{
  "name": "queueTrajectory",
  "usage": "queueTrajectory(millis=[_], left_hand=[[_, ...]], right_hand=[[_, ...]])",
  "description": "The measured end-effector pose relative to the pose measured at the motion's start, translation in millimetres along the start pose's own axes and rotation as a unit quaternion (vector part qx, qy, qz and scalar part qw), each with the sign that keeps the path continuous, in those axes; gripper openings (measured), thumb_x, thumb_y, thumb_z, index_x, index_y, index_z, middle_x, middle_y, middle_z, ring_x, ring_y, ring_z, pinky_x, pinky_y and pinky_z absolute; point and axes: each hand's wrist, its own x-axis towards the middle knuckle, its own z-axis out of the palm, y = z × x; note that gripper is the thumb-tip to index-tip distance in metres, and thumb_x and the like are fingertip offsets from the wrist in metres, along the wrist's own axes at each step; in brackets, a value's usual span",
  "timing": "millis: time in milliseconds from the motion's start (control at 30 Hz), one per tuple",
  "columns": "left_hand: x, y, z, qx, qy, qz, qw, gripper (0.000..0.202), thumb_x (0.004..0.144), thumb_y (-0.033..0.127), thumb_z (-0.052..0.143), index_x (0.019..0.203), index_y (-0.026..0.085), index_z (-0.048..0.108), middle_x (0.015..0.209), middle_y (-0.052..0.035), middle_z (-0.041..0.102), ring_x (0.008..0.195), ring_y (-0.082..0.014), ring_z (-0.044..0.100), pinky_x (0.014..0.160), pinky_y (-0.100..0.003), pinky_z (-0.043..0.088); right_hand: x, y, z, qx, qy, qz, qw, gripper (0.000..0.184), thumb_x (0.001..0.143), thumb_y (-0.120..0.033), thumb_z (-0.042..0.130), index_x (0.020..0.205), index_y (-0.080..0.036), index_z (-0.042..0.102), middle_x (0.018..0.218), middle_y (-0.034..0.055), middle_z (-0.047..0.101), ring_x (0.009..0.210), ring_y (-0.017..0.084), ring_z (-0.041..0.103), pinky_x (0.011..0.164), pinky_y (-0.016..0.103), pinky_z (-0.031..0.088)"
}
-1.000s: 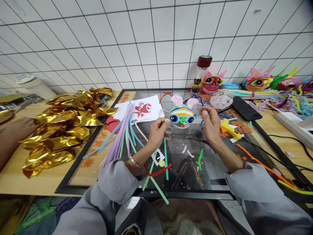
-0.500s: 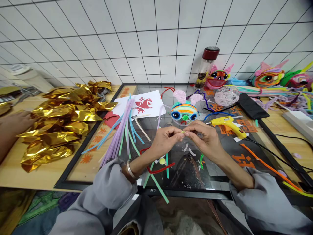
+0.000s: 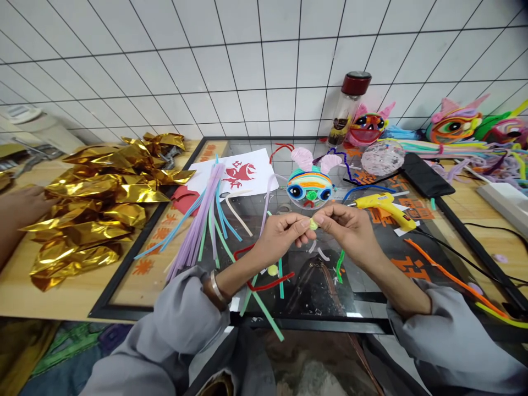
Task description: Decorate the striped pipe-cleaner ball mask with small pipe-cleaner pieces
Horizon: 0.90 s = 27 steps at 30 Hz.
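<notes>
Between the fingertips of both hands is a small pale-yellow coil point(image 3: 313, 224), seemingly wound pipe cleaner. My left hand point(image 3: 284, 234) pinches it from the left, and my right hand point(image 3: 346, 228) pinches its right side. Just beyond them stands a colourful animal head point(image 3: 310, 187) with pink ears, large blue-rimmed eyes and a green nose. A second pale-yellow disc point(image 3: 273, 270) lies on the glass below my left wrist, beside a bent red pipe cleaner point(image 3: 272, 285). A short green piece point(image 3: 340, 267) rests under my right hand.
A yellow glue gun point(image 3: 388, 209) and a black phone point(image 3: 427, 175) lie at right. Purple pipe cleaners point(image 3: 198, 225) fan out at left, near a white paper with a red print point(image 3: 264, 165). Gold foil point(image 3: 103, 192) is farther left, by another person's arm point(image 3: 20, 220). A bottle point(image 3: 344, 115) stands behind.
The yellow coil, mostly hidden before, now shows between my fingertips. My hands have shifted slightly and my left fingers have spread a little below it. The view has moved slightly.
</notes>
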Motion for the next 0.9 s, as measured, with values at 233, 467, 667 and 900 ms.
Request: queueTrajectory(millis=[233, 467, 667, 900], left_hand=[[0, -5, -1.6, 0.018, 0.063, 0.02, 0.998, 0.034, 0.081, 0.046, 0.063, 0.07, 0.014, 0.066, 0.065, -0.0025, 0.066, 0.05, -0.0071, 0.052, 0.046, -0.019, 0.042], [-3, -7, 0.2, 0.06, 0.082, 0.036, 0.994, 0.032, 0.085, 0.042, 0.059, 0.074, 0.012, 0.066, 0.066, -0.0012, 0.064, 0.053, -0.0061, 0.053, 0.048, -0.017, 0.043], [-3, -8, 3.0, 0.032, 0.073, 0.013, 0.997, 0.033, 0.084, 0.044, 0.059, 0.073, 0.012, 0.063, 0.063, -0.0004, 0.063, 0.05, -0.0055, 0.051, 0.046, -0.017, 0.041], [-1, -7, 0.0, 0.016, 0.045, -0.01, 0.999, 0.037, 0.083, 0.048, 0.058, 0.073, 0.012, 0.062, 0.062, -0.0007, 0.06, 0.049, -0.0061, 0.05, 0.044, -0.018, 0.041]], right_hand=[[-4, 1, 3, 0.032, 0.002, 0.001, 0.999, 0.025, 0.08, -0.043, 0.067, 0.08, -0.019, 0.073, 0.068, 0.0013, 0.065, 0.06, 0.012, 0.055, 0.057, 0.026, 0.044], [-9, 6, 11, -0.005, 0.053, -0.022, 0.998, 0.014, 0.072, -0.03, 0.074, 0.078, -0.017, 0.073, 0.069, 0.0022, 0.065, 0.062, 0.012, 0.057, 0.058, 0.026, 0.044], [-9, 7, 11, -0.04, 0.058, -0.03, 0.997, 0.017, 0.074, -0.032, 0.072, 0.068, -0.016, 0.069, 0.064, 0.0016, 0.061, 0.059, 0.011, 0.053, 0.056, 0.026, 0.043], [-4, 3, 9, 0.022, 0.029, 0.054, 0.998, 0.028, 0.067, -0.04, 0.074, 0.064, -0.014, 0.065, 0.057, -0.0003, 0.058, 0.05, 0.008, 0.046, 0.049, 0.022, 0.038]])
